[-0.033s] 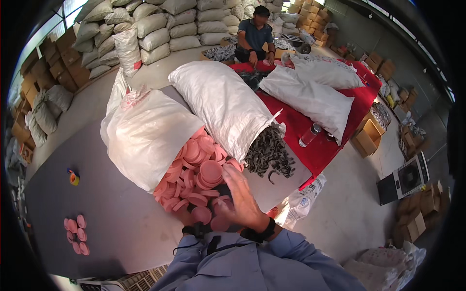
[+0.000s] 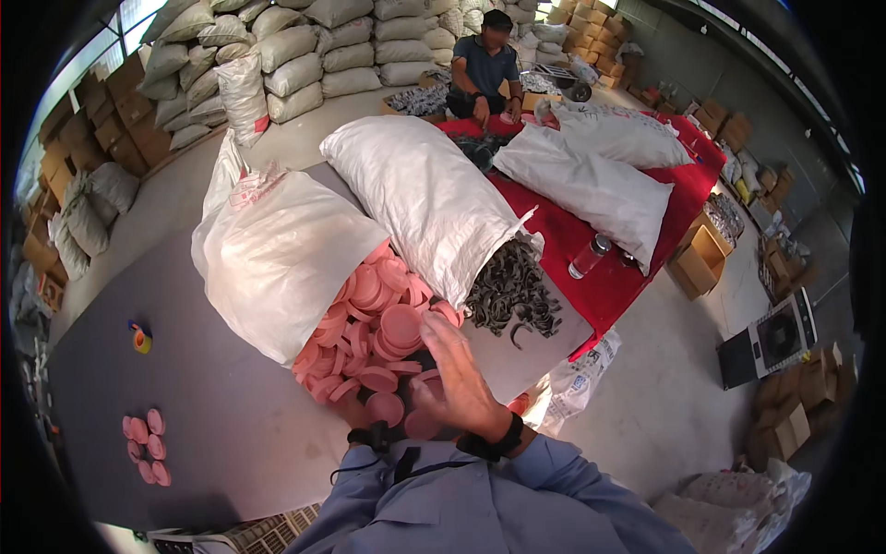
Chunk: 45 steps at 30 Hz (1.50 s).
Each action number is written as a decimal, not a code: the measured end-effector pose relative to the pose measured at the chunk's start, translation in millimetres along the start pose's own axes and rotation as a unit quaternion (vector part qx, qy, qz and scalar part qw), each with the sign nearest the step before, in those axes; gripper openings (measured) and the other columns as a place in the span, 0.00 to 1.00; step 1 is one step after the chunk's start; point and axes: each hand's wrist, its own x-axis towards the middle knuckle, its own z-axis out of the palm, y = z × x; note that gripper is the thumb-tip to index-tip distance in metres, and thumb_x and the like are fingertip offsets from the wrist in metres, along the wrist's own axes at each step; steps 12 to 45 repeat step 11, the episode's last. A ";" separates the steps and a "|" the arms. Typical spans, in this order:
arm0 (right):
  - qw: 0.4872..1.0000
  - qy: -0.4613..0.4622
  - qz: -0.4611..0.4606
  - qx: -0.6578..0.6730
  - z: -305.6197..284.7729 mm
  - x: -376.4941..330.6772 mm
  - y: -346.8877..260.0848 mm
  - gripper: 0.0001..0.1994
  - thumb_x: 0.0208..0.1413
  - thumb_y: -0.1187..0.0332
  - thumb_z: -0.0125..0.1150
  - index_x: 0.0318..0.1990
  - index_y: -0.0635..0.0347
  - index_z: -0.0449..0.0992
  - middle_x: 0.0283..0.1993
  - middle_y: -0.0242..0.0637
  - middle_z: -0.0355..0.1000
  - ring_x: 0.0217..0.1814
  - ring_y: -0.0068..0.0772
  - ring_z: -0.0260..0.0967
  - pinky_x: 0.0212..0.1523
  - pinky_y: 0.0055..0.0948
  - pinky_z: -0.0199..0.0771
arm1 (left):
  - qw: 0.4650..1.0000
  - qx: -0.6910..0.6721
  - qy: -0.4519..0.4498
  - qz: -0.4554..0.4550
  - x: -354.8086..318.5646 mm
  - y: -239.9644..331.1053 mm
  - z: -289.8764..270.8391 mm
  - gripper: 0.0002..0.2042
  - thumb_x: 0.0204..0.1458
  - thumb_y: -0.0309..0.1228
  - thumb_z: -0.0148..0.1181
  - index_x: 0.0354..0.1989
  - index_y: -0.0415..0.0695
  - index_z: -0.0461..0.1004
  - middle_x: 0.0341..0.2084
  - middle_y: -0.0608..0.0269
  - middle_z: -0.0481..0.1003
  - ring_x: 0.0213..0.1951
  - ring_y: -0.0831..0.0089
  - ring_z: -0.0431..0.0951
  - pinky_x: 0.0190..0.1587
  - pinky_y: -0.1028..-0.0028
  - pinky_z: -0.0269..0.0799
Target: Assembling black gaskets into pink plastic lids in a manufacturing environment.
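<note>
Working at the near edge of a grey table (image 2: 212, 406), right hand (image 2: 461, 383) laid palm down on a heap of pink discs (image 2: 378, 314). Fingers stretched and almost flat, not closed around anything visible; impossible to tell whether a disc is pressed under the palm. Left hand (image 2: 362, 427) mostly hidden below the right one and behind the discs, only the wrist with a dark band showing, so cannot tell how far open or what it has.

Spilling out of the mouth of a white sack (image 2: 277, 249) lying on its side, and spreading loosely towards the table edge just before the blue sleeves. Beside it a second white sack (image 2: 425, 194), with dark curved pieces (image 2: 512, 295) poured out, touching the right border of the pink heap. Well apart on the left, a small group of discs (image 2: 148, 448) laid flat, and a little yellow object (image 2: 140, 339). Further back a red cloth (image 2: 591, 249) with more sacks and a clear bottle (image 2: 588, 257), and another person (image 2: 484, 69) sitting behind it.

Probably some risks here: with a sweep or a push too strong, easy to send loose discs over the near edge, down near the plastic bag (image 2: 572, 388) hanging there. Also easy to mix dark pieces into the pink ones where both heaps meet. Possibly a slide of the whole heap too, when pulling from the bottom of such a loose slope
</note>
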 end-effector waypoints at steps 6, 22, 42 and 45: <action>1.000 -0.011 -0.006 0.013 -0.2 8.7 -3.1 0.43 0.51 0.71 0.67 0.75 0.66 0.54 0.76 0.55 0.53 0.77 0.58 0.54 0.75 0.47 0.56 | 0.965 0.174 -0.089 0.176 1.7 -6.8 -8.9 0.19 0.61 0.42 0.60 0.58 0.53 0.74 0.54 0.52 0.76 0.54 0.56 0.77 0.52 0.61 0.74; 0.972 -0.165 0.024 0.164 -1.5 26.6 -11.2 0.44 0.53 0.69 0.67 0.77 0.63 0.52 0.67 0.54 0.67 0.64 0.56 0.70 0.62 0.45 0.72 | 0.952 -0.023 -0.302 -0.049 16.1 46.2 -0.4 0.19 0.61 0.41 0.59 0.51 0.37 0.80 0.44 0.51 0.78 0.46 0.62 0.79 0.52 0.63 0.74; 0.972 -0.165 0.024 0.164 -1.5 26.6 -11.2 0.44 0.53 0.69 0.67 0.77 0.63 0.52 0.67 0.54 0.67 0.64 0.56 0.70 0.62 0.45 0.72 | 0.952 -0.023 -0.302 -0.049 16.1 46.2 -0.4 0.19 0.61 0.41 0.59 0.51 0.37 0.80 0.44 0.51 0.78 0.46 0.62 0.79 0.52 0.63 0.74; 0.972 -0.165 0.024 0.164 -1.5 26.6 -11.2 0.44 0.53 0.69 0.67 0.77 0.63 0.52 0.67 0.54 0.67 0.64 0.56 0.70 0.62 0.45 0.72 | 0.952 -0.023 -0.302 -0.049 16.1 46.2 -0.4 0.19 0.61 0.41 0.59 0.51 0.37 0.80 0.44 0.51 0.78 0.46 0.62 0.79 0.52 0.63 0.74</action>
